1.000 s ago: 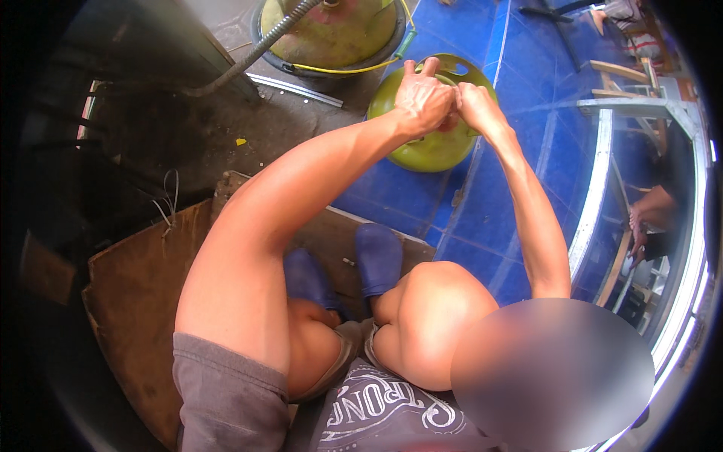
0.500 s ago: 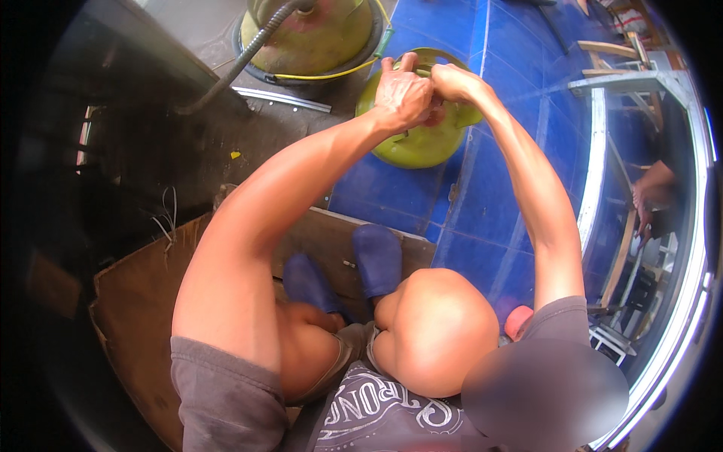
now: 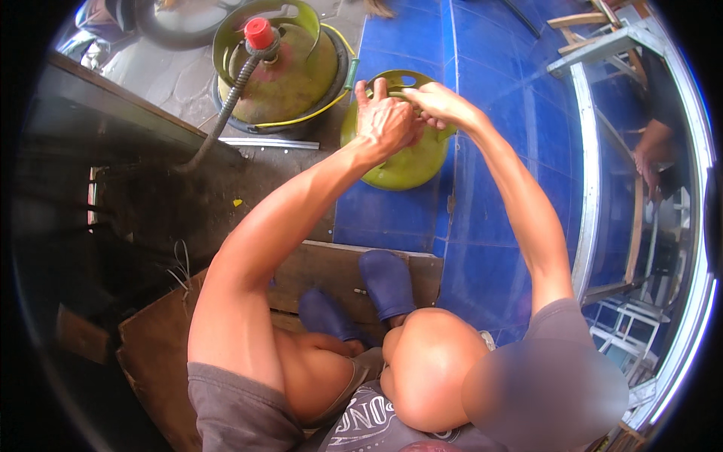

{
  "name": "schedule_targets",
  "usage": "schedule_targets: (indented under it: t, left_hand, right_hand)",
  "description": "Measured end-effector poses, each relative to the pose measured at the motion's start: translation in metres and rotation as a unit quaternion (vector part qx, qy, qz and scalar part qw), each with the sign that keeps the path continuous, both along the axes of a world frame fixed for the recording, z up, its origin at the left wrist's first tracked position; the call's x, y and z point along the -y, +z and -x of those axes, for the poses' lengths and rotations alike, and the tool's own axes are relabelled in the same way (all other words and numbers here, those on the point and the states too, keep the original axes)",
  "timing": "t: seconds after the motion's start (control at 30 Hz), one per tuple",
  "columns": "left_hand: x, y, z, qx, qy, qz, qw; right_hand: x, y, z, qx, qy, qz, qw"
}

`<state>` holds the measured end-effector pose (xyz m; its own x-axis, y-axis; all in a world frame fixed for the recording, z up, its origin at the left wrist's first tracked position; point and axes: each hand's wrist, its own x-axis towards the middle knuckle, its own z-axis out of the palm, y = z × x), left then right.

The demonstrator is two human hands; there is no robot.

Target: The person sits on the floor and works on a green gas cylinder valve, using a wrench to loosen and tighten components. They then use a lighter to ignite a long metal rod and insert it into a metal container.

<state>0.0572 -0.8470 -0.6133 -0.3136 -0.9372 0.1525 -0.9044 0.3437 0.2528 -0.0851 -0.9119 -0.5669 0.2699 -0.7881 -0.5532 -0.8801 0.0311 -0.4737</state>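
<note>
We found the green cylinder [image 3: 407,172] at the far left edge of the blue tiled floor [image 3: 497,196]. The left hand [image 3: 388,126] lay over its top, two fingers extended, apparently steadying it; the right hand [image 3: 444,108] was curled alongside. We could not tell what either pinched. The hosed cylinder [image 3: 297,90] limited leftward movement; tiles extended right toward the metal frame [image 3: 590,188].

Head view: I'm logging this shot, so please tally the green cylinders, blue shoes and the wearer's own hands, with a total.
Green cylinders: 2 (handled cylinder, hosed cylinder)
Blue shoes: 2 (left shoe, right shoe)
Own hands: 2 (left hand, right hand)
Total: 6
</note>
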Motion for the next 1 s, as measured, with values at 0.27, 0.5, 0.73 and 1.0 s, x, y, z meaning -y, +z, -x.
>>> schedule_targets:
  t: [0.27, 0.5, 0.73, 1.0]
  left_hand:
    - [0.014, 0.001, 0.012, -0.079, 0.017, 0.015, 0.997]
    - [0.016, 0.002, 0.0, -0.072, 0.02, -0.025, 0.997]
    - [0.023, 0.006, 0.001, -0.109, 0.05, -0.062, 0.991]
    - [0.027, 0.016, -0.001, -0.095, 0.069, -0.132, 0.984]
  right_hand:
    - [-0.031, -0.009, 0.038, 0.235, -0.061, 0.185, 0.952]
    - [-0.036, -0.029, 0.023, 0.232, 0.003, 0.35, 0.908]
    - [-0.025, -0.027, 0.017, 0.269, -0.094, 0.211, 0.935]
    - [0.0, -0.011, 0.008, 0.153, -0.033, 0.172, 0.973]
